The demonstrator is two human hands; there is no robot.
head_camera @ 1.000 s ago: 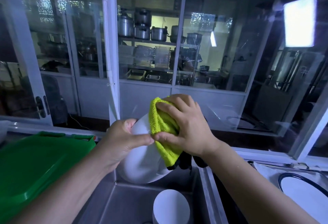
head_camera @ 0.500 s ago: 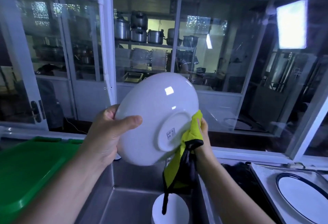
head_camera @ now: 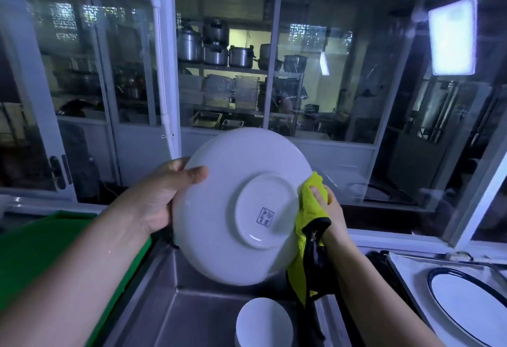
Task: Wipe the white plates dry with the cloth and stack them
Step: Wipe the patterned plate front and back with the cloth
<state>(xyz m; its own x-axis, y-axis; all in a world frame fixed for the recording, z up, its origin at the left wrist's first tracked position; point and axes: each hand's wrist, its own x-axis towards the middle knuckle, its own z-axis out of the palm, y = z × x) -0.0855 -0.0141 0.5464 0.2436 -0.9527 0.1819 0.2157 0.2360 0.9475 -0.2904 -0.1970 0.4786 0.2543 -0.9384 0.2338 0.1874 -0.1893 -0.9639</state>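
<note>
A white plate [head_camera: 219, 209] is held up over the steel sink [head_camera: 192, 313], its underside with a blue stamp turned toward me. My left hand [head_camera: 162, 193] grips its left rim, thumb on the back. My right hand [head_camera: 327, 209] holds a yellow cloth with black trim [head_camera: 308, 204] against the plate's right edge; the cloth's tail hangs down. The plate hides most of the right hand's fingers. Another white plate [head_camera: 263, 322] stands in the sink below.
A green plastic board [head_camera: 33, 250] lies left of the sink. A blue-rimmed white plate [head_camera: 472, 300] sits on a tray at the right. A glass partition [head_camera: 329, 72] stands just behind the sink, with shelves of pots beyond it.
The plate went from edge-on with the cloth over its top to underside facing me. My right hand with the cloth slid to the right rim, and the plate has dropped slightly.
</note>
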